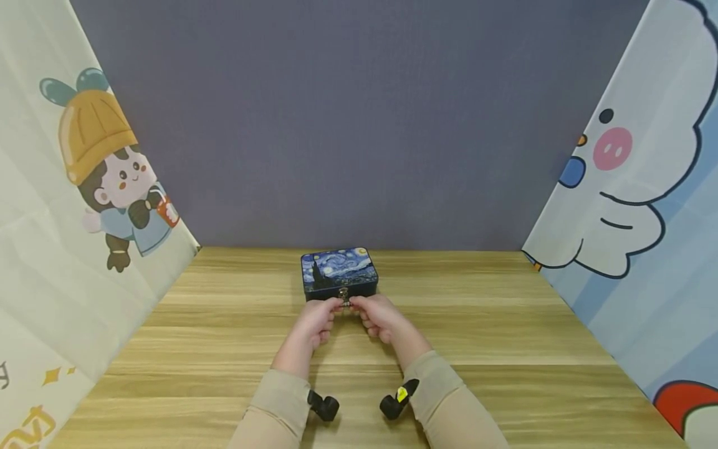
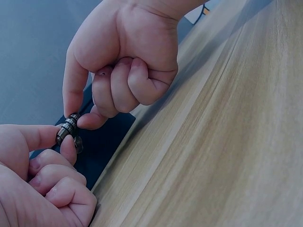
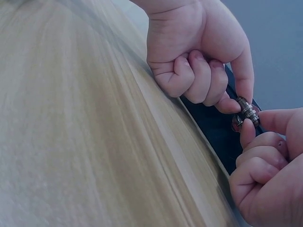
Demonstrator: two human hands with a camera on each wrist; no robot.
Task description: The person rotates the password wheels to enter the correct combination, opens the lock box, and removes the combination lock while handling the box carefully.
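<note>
A dark blue box (image 1: 339,269) with a starry night painting on its lid lies closed on the table. At its front hangs a small combination padlock (image 2: 67,127) with ringed number dials, by the metal clasp (image 1: 343,292). My left hand (image 1: 316,319) pinches one end of the padlock between thumb and forefinger. The other end is pinched the same way by my right hand (image 1: 383,317). On both hands the remaining fingers curl into the palm. In the right wrist view the padlock (image 3: 248,111) shows between the fingertips; the digits are too small to read.
The wooden table (image 1: 224,330) runs back to a grey panel (image 1: 359,125). Printed cartoon sheets stand at the left (image 1: 45,262) and right (image 1: 662,280). A small black camera (image 1: 324,406) sits on the left sleeve, another camera (image 1: 395,405) on the right.
</note>
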